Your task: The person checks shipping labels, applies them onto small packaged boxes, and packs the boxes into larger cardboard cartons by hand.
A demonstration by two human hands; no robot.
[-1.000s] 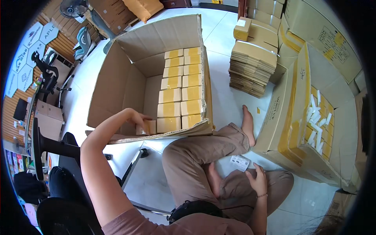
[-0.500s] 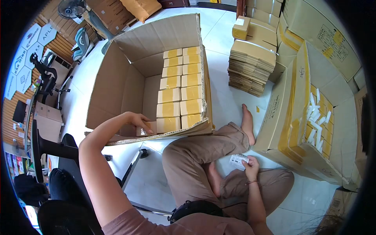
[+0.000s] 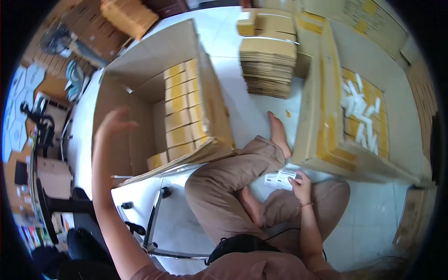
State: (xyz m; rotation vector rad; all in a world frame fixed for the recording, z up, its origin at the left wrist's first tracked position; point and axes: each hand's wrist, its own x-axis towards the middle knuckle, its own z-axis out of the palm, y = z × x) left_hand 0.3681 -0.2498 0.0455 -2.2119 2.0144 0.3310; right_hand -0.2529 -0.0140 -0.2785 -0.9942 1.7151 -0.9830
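The left hand has come up out of the big box. Half a second ago it was low in the near corner, on a small box. Now it is lifted in front of the big box's left wall, in the middle left of the frame. Its fingers are spread open and hold nothing. The hand is blurred. The camera has also swung, so everything sits a bit more to the left.

The small box it let go of now stands in the big box's near corner, just beside the others. The small boxes, each with yellow tape on top, fill two rows along the right wall. The left part of the big box is bare, so I think a lot of room is left to fill and the packing is not near its end.

Lower in the middle, the person sits on the white floor with bent legs. The right hand rests by the knee, and its fingers pinch the edge of a white paper label.

In the upper middle there is a stack of flat cardboard. On the right a second large box stands open, with small white pieces lying on yellow tops. Its near wall is right by the person's foot and right hand. At the lower left, a black stand and a metal frame stand close to the person's left arm.
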